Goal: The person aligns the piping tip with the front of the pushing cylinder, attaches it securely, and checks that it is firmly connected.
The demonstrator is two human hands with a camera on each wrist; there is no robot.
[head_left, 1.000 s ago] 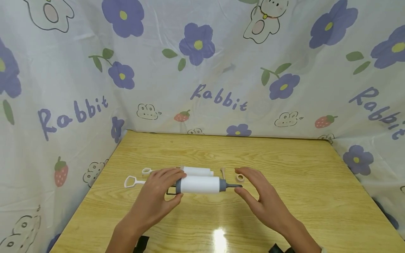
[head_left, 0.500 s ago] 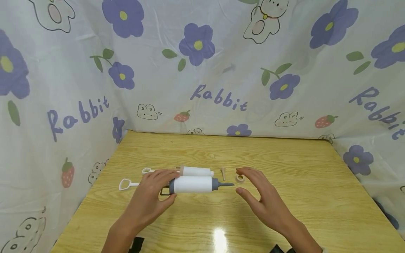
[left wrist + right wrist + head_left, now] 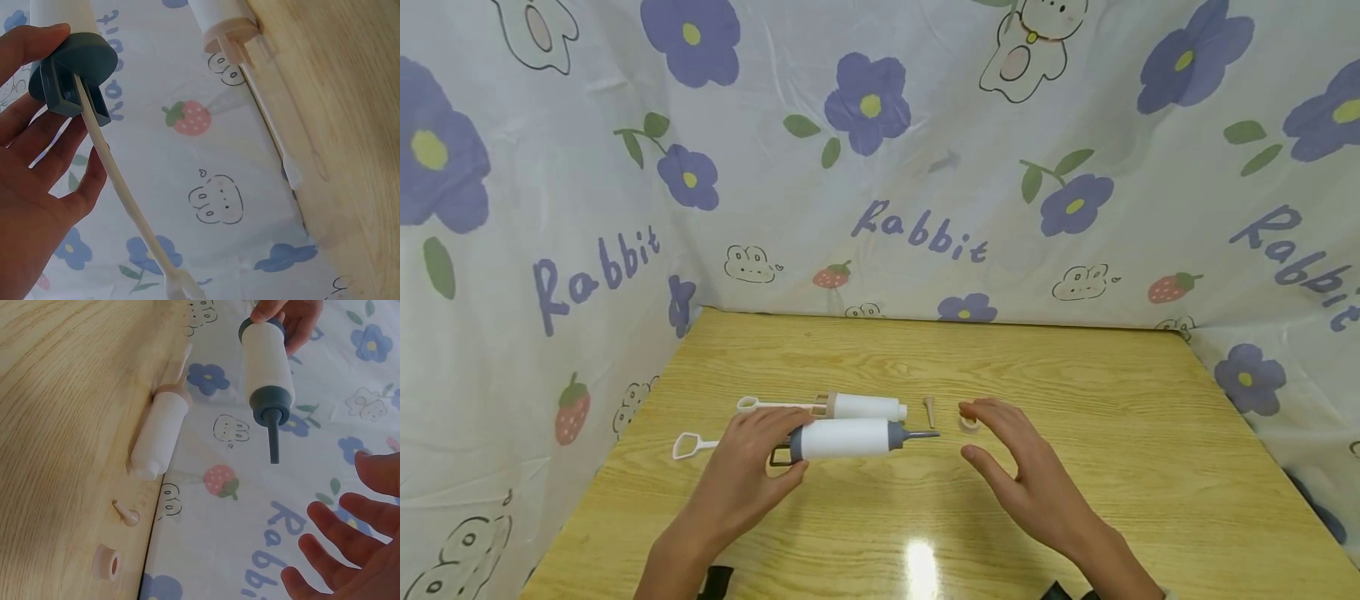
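Observation:
My left hand [image 3: 748, 458] grips a large plunger syringe [image 3: 846, 438] by its blue-grey end cap [image 3: 75, 59], thumb on one side and fingers on the other. Its white barrel lies level in the head view, and the thin blue-grey nozzle [image 3: 273, 434] points right. From the cap's square loops a white plunger rod [image 3: 119, 181] runs out to a ring handle [image 3: 688, 446] on the left. Apart from the nozzle tip, my right hand [image 3: 1026, 467] has its fingers spread and holds nothing.
A second white syringe [image 3: 867, 407] with a beige cap lies on the wooden table [image 3: 1075, 383] behind the held one. To its right are a small beige nozzle [image 3: 929, 410] and a beige ring [image 3: 106, 562]. A printed cloth [image 3: 925, 183] hangs behind.
My left hand has carried the syringe leftward, so its nozzle tip has drawn away from my right fingers. The right hand has barely moved.

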